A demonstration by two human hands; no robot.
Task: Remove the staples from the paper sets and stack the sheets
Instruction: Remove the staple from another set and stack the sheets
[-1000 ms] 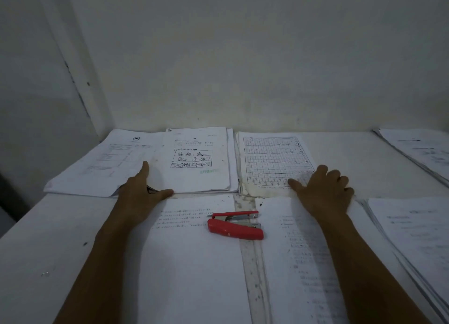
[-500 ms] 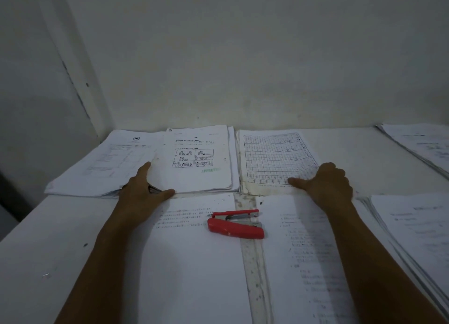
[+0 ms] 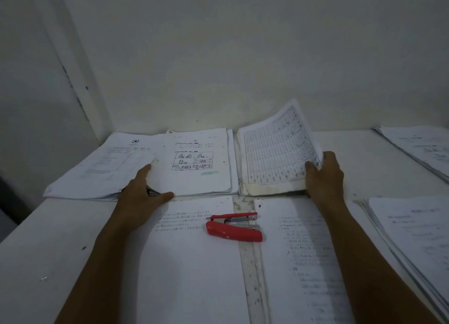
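Head view, change: your right hand (image 3: 324, 175), which lay flat on the grid-printed paper set (image 3: 277, 151) a second ago, now grips its right edge, thumb on top and fingers curled beneath; that edge has risen and the top sheets bow upward toward 1 o'clock, while the left edge stays on the table (image 3: 48, 238)
Left hand: your left hand (image 3: 143, 192) has not moved; it rests at the near left corner of the cartoon-printed stack (image 3: 194, 163), thumb and forefinger spread and relaxed, gripping nothing you can see; a dark bit shows under the palm, too small to tell
Task things: grid set at 1 o'clock from the red stapler (image 3: 234, 227); cartoon stack at 11 o'clock from it, just beside the grid set
Around: the stapler lies between your forearms, across the text sheet (image 3: 194, 263) and the bare strip beside the right text sheet (image 3: 306, 250); a form sheet (image 3: 102, 165) lies at 10 o'clock, tucked under the cartoon stack
Edges and room: a paper pile (image 3: 418, 233) at 3 o'clock sits near your right forearm; another pile (image 3: 422, 146) lies at 2 o'clock; the wall (image 3: 243, 56) stands close behind the raised sheets; bare table shows at 8 o'clock
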